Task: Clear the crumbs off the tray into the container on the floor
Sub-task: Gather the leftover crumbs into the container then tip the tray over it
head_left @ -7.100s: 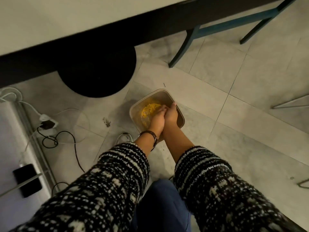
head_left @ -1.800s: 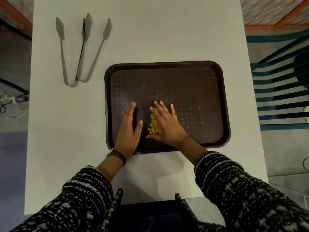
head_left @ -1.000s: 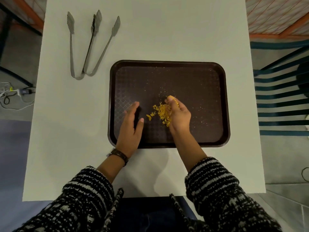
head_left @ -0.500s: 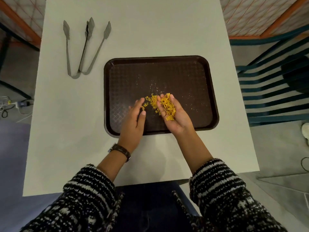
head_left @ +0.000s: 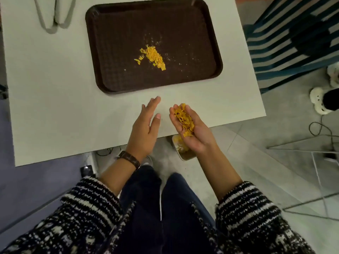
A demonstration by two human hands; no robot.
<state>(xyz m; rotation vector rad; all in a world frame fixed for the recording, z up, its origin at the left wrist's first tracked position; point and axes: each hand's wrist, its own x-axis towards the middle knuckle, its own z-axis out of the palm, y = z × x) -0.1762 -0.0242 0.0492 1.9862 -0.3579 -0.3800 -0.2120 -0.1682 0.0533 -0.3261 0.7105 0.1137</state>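
While only partway through, by the look of it, stood over a smooth white table (head_left: 55,88). Had a dark, pebbled, round-cornered tray (head_left: 119,24) at top centre and a pale container (head_left: 183,154), already part-filled, on the floor at frame centre. Spread the left hand (head_left: 145,127) flat, empty; cupped the right hand (head_left: 197,138) palm-up under dry yellow flakes (head_left: 184,119). Left to clear: a crumb pile (head_left: 153,56) mid-tray, plus specks.

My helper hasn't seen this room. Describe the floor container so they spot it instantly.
Find the white table, then its near edge. On the floor just below, partly behind the right hand cupping crumbs, sits a pale container. Unlike the cables nearby, it holds yellow crumbs too.
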